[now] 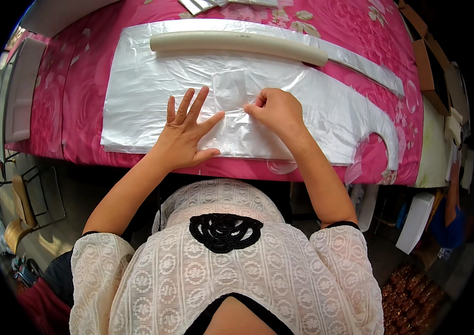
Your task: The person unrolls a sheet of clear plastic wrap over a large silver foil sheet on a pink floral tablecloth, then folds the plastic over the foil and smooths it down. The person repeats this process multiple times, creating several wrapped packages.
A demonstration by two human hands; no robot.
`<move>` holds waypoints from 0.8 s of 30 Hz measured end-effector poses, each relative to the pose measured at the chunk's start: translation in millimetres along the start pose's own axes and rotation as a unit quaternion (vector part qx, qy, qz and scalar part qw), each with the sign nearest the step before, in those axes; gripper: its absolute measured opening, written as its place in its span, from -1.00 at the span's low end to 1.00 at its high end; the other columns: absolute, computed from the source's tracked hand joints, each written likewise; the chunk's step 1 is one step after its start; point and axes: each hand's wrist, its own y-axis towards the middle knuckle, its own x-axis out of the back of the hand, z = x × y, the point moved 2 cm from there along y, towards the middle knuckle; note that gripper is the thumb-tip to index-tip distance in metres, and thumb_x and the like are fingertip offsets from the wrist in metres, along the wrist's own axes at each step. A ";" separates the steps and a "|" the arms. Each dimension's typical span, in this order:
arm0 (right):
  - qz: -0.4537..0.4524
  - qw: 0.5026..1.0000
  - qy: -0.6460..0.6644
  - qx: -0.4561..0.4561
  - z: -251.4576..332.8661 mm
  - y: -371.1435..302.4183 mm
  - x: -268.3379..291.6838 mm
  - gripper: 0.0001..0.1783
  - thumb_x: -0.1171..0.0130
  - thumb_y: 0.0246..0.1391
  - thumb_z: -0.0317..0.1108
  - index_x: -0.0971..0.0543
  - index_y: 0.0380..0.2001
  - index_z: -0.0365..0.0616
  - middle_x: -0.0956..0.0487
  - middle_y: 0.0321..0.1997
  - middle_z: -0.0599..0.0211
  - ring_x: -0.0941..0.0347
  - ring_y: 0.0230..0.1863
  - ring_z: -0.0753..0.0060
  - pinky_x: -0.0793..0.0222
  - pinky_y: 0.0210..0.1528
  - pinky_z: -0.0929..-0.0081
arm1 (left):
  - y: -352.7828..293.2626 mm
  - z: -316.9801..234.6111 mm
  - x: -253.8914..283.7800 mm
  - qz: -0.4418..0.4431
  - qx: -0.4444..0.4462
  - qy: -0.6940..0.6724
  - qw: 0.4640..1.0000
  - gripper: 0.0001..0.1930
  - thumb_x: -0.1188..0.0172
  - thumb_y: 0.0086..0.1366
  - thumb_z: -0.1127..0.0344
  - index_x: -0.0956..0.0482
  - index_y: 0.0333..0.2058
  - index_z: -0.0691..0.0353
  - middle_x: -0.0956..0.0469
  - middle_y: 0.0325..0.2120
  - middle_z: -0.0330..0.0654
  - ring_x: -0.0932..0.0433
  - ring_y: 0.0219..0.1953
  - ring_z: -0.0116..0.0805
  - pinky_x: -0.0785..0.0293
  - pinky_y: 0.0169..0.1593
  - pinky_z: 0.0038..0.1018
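Note:
A shiny white, thin plastic apron [147,95] lies flat on a table, with curved cut-outs at its right end; whether it is one layer or a stack I cannot tell. My left hand [184,134] rests on it, fingers spread. A smaller squarish piece of the same film [230,89] lies at its middle, between my hands. My right hand [280,113] is closed, thumb and finger pinching thin plastic film at that piece's lower right edge. Across the far part of the apron lies a long cream tube [237,43].
A pink flowered cloth [354,39] covers the table. More folded white film [203,4] lies at the far edge. Brown cardboard boxes [432,72] stand at the right edge. Down on the left is a chair [22,201]. At the far right another person's arm [452,190] shows.

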 end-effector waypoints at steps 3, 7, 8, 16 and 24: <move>0.004 1.000 -0.001 0.003 2.7 -1.2 1.7 -0.70 -0.29 -0.19 -0.10 -0.55 -0.60 -0.12 -0.56 -0.61 0.36 -0.50 -0.52 0.37 -0.35 -0.43 0.42 | -8.3 3.4 4.0 -0.021 0.012 -0.005 1.000 -0.36 -0.01 0.12 -0.28 -0.42 0.09 -0.06 0.23 0.34 0.06 0.45 0.38 0.02 0.63 0.31 -0.05; -0.017 0.998 0.038 0.051 9.7 -6.5 6.9 -0.78 -0.26 -0.14 -0.20 -0.56 -0.56 -0.14 -0.58 -0.55 0.32 -0.51 -0.45 0.29 -0.38 -0.37 0.35 | -18.8 -7.5 22.5 -0.026 0.040 -0.103 0.994 -0.54 -0.19 0.11 -0.01 -0.52 -0.06 0.10 0.09 0.31 0.09 0.21 0.35 0.11 0.28 0.32 -0.05; -0.027 0.996 0.054 0.065 12.2 -6.8 7.6 -0.80 -0.24 -0.13 -0.23 -0.56 -0.54 -0.14 -0.59 -0.52 0.30 -0.52 -0.42 0.25 -0.39 -0.34 0.32 | -22.1 -16.4 29.8 -0.067 0.036 -0.161 0.984 -0.66 -0.27 0.06 0.27 -0.55 -0.16 0.20 -0.20 0.19 0.11 -0.19 0.21 0.08 -0.16 0.20 -0.15; -0.128 0.935 0.020 0.330 42.6 23.0 -51.2 -0.42 -0.13 0.03 -0.15 -0.38 0.08 -0.26 -0.25 0.22 -0.10 -0.09 0.28 -0.08 0.04 0.29 0.09 | -94.0 -55.0 -12.1 0.217 0.405 -0.658 0.596 -0.71 -0.15 0.27 0.31 -0.52 -0.10 0.35 -0.56 -0.16 -0.12 -0.55 -0.17 -0.42 -0.45 -0.08 -0.53; 0.049 0.936 0.125 0.324 84.9 -78.8 -114.4 -0.30 0.03 0.16 -0.08 -0.12 0.27 -0.22 0.04 0.38 -0.12 0.24 0.42 -0.12 0.38 0.38 0.00 | -114.0 -49.1 -14.5 0.004 0.531 -0.744 0.404 -0.75 -0.12 0.27 0.29 -0.54 -0.20 0.38 -0.58 -0.24 -0.14 -0.57 -0.26 -0.39 -0.49 -0.19 -0.51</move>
